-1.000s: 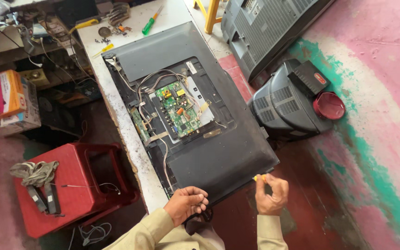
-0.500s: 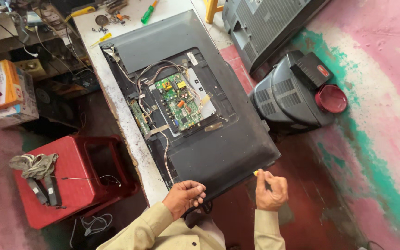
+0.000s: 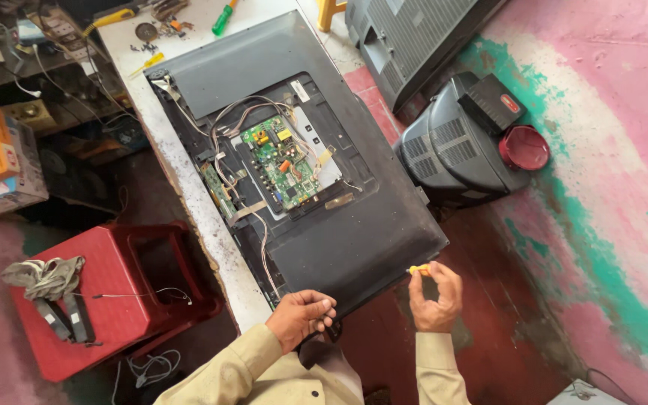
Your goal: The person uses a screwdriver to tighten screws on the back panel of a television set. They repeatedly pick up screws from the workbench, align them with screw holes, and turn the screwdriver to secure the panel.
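A flat television (image 3: 346,225) lies face down on a white workbench (image 3: 189,180), its back cover off, showing a green circuit board (image 3: 279,161) and loose wires. My left hand (image 3: 303,316) rests with curled fingers on the panel's near edge. My right hand (image 3: 436,296) is off the panel's near right corner, pinching a small yellow-handled screwdriver (image 3: 418,268) whose tip meets that corner.
A red plastic stool (image 3: 106,300) with a grey cloth and black straps stands left of the bench. An old dark tube television (image 3: 459,150) and a red lid (image 3: 523,147) sit on the floor at right. A green screwdriver (image 3: 223,18) and small parts lie at the bench's far end.
The view has shifted slightly. My right hand has stayed by the panel's near right corner with the yellow tool; my left hand stays on the near edge.
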